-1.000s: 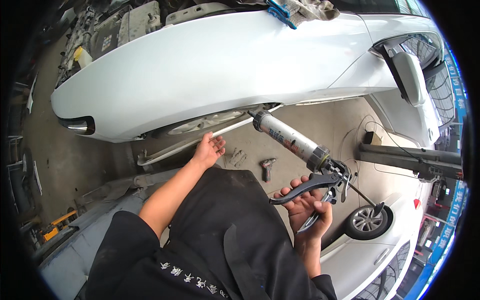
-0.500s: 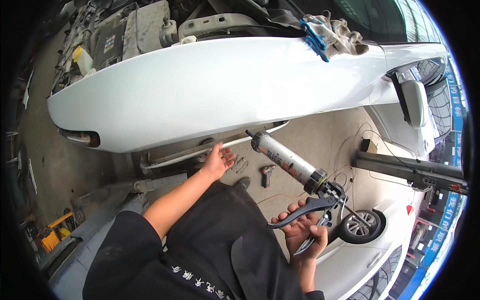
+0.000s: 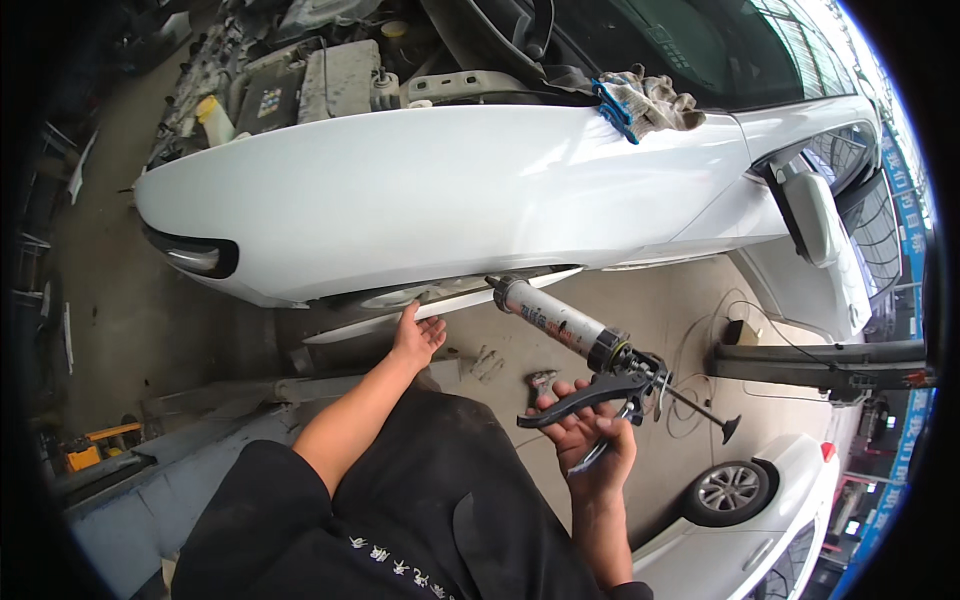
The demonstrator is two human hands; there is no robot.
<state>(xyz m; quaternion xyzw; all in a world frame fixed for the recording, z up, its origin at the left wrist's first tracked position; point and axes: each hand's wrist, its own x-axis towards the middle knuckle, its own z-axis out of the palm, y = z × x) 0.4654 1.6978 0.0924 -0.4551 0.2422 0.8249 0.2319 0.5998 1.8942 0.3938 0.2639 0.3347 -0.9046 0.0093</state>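
Observation:
A caulking gun [image 3: 560, 325] with a pale cartridge lies across my right hand [image 3: 590, 435], whose fingers curl round its handle and trigger. Its nozzle points up and left toward the lower edge of the white fender [image 3: 430, 190]. My left hand [image 3: 418, 338] is at a long, narrow white trim strip [image 3: 480, 300] below the fender, thumb raised along it and fingers bent at its near side. The strip runs beside the wheel arch; part of a wheel shows behind it. Exact finger contact with the strip is partly hidden.
Knitted gloves [image 3: 648, 103] lie on the fender beside the uncovered engine bay [image 3: 320, 85]. On the floor are a cordless power tool [image 3: 543, 385], another glove [image 3: 487, 363] and loose cables. A grey beam [image 3: 770, 362] and a second white car [image 3: 740, 540] stand at right.
The view has shifted, and the caulking gun's nozzle now appears nearer the fender edge. The trim strip has turned, showing more of its white face, with my left hand still at it.

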